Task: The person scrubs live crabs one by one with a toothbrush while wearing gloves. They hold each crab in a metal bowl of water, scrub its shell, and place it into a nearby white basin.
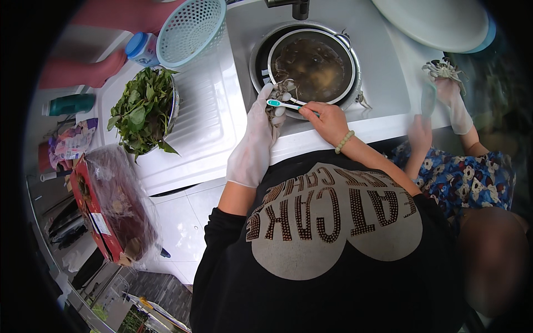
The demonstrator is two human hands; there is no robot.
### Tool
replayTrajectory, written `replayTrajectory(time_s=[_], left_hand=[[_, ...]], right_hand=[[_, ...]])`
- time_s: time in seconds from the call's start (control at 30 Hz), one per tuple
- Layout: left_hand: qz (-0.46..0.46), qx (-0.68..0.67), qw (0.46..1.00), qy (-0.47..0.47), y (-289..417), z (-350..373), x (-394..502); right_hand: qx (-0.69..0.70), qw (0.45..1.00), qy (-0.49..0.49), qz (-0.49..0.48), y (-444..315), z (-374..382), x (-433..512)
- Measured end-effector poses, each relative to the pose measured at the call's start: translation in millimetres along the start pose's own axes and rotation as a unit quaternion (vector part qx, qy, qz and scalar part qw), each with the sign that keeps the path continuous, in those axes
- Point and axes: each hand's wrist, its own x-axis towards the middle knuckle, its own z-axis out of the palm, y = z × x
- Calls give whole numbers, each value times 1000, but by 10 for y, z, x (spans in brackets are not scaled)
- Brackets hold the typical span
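My left hand (250, 145), in a whitish translucent glove, grips a crab (275, 112) at the near left rim of a metal pot. In my right hand (329, 120), bare with a beaded bracelet at the wrist, is a white and teal toothbrush (287, 105). Its head lies over the crab; whether the bristles touch the shell I cannot tell. Murky brown water fills the inner metal pot (354, 68), which sits inside a wider metal basin (255, 54) in the sink. Crab legs (363, 100) stick out by the basin's right side.
A co-worker's gloved hand (456, 100) holds another crab (445, 70) at right; their other hand (419, 135) has a blurred brush. Leafy greens (141, 106), a pale blue colander (189, 35) and a blue-lidded jar (143, 50) stand left. A dark faucet (297, 6) overhangs the sink.
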Motion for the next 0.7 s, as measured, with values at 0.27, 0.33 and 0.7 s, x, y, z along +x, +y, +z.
replayTrajectory(time_s=[0.27, 0.33, 0.7], left_hand=[[-69, 58, 996, -11, -3, -57, 14], [-90, 23, 996, 13, 18, -24, 17], [-63, 51, 992, 100, 7, 139, -114]], right_hand=[[6, 1000, 11, -5, -73, -69, -46], [6, 1000, 20, -4, -105, -87, -80], [-1, 999, 40, 7, -35, -53, -95]])
